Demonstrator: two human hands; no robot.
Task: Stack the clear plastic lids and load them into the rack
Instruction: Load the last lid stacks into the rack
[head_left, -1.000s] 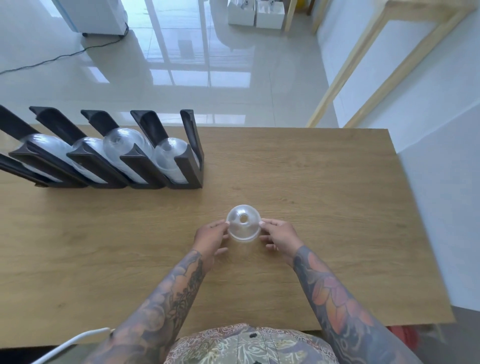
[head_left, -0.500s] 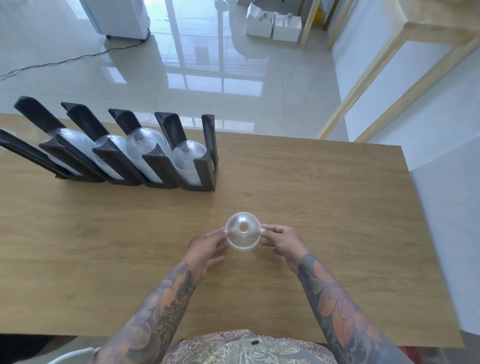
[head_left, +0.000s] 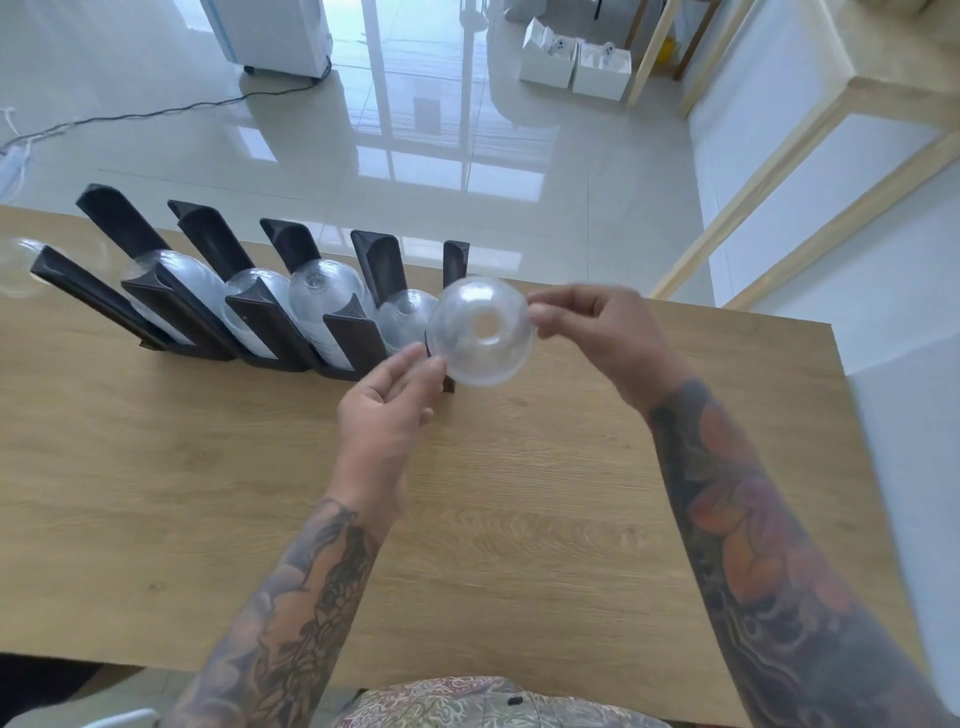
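Wooden table (head_left: 208, 493) fills centre and lower frame, glossy tiled floor (head_left: 467, 171) across the top; black rack (head_left: 270, 322) runs along the table's upper left, slanted dividers w/ stacks of clear lids (head_left: 322, 296) in its slots; one more clear lid at far left edge, blurred, can't tell what it rests on; two white boxes (head_left: 576, 65) on the floor at upper centre-right; left hand (head_left: 387, 410) at frame centre, fingers mostly straight, tips touching the lower left rim of a clear domed lid (head_left: 483, 332); right hand (head_left: 597, 332) centre-right, thumb & fingers pinching the lid's right rim; lid is held up off the table, just in front of the rack's right end, hole in its dome facing the camera.
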